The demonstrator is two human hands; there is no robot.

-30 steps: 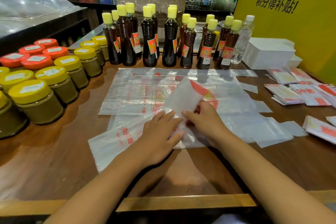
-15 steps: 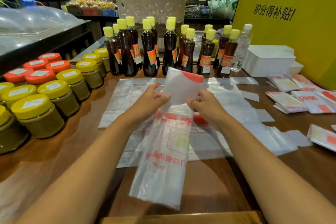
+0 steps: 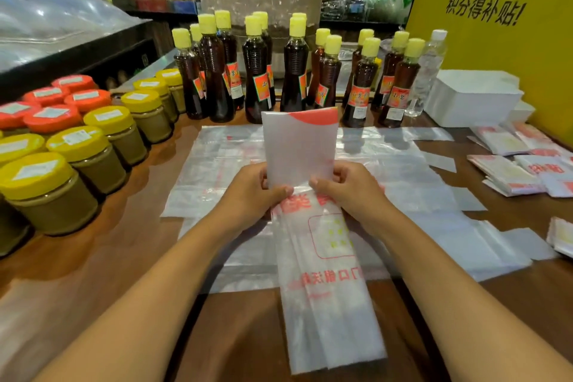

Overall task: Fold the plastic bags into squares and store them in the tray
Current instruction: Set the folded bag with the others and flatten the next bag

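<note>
A long, narrow folded plastic bag (image 3: 322, 273) with red print hangs over the wooden counter. Its upper part stands upright as a flap with a red corner. My left hand (image 3: 251, 192) pinches the bag's left edge at the crease, and my right hand (image 3: 347, 191) pinches the right edge. Under them lie more flat clear bags (image 3: 217, 164) spread on the counter. Several folded bag squares (image 3: 508, 174) lie at the right. A white tray (image 3: 471, 102) stands at the back right.
Dark sauce bottles (image 3: 257, 71) with yellow caps line the back of the counter. Jars with yellow and red lids (image 3: 93, 149) crowd the left side. A yellow sign (image 3: 496, 9) rises at the right. Bare wood (image 3: 93, 273) shows at the near left.
Both hands lifted the bag off the counter pile and now hold it up at a crease, the upper flap upright and the long tail hanging toward me.
</note>
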